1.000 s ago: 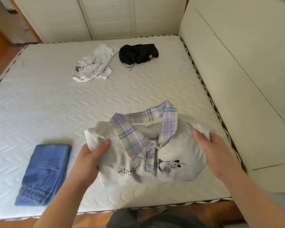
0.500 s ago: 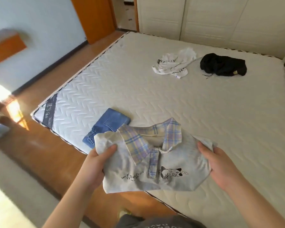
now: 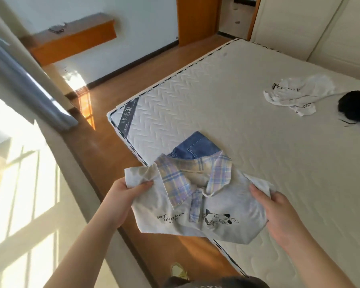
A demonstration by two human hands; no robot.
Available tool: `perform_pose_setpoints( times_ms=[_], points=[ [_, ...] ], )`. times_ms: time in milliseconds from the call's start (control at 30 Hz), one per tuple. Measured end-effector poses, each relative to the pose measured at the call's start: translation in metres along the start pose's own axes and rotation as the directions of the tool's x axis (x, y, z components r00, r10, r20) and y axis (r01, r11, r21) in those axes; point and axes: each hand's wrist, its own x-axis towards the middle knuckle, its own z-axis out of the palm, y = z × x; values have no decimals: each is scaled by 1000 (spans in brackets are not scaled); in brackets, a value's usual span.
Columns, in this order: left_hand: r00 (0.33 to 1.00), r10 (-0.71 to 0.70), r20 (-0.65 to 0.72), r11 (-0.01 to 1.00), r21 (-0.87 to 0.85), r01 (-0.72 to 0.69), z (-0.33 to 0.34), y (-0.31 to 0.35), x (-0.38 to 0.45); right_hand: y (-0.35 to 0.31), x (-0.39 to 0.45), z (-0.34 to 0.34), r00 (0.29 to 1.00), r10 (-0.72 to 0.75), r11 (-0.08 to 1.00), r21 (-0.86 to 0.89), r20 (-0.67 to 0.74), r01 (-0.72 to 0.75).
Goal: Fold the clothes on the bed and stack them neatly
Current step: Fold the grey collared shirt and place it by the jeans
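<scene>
- Grey folded shirt (image 3: 197,206) with plaid collar, held above folded jeans (image 3: 195,146)
- left hand (image 3: 123,196) pinches one side
- right hand (image 3: 276,208) grips the other

Bed (image 3: 247,125): bare quilted white mattress w/ a dark label strip at its near-left corner. Folded blue jeans (image 3: 194,146) lie near that edge; far right, crumpled white tee (image 3: 297,93) just beside a black garment (image 3: 356,107).
</scene>
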Motion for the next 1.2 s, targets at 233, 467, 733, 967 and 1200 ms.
perform_pose_setpoints(
  times_ms=[233, 467, 733, 967, 1200],
  points=[
    [992, -3, -127, 999, -33, -1, -38, 6, 9, -12, 38, 47, 990, -32, 994, -96, 135, 45],
    [945, -47, -324, 991, -136, 3, -61, 4, 20, -38, 109, 91, 939, -4, 989, -140, 343, 55],
    [865, -78, -495, 976, -216, -35, -113, -1, 20, -59, 174, 183, 841, 35, 982, -177, 540, 73],
    [810, -104, -577, 952, -294, -87, -194, -22, 39, -47, 219, 292, 790, 99, 965, -253, 605, 73],
    [827, -108, -551, 934, -340, -105, -291, -21, 87, -51, 252, 417, 813, 56, 968, -231, 579, 97]
  ],
)
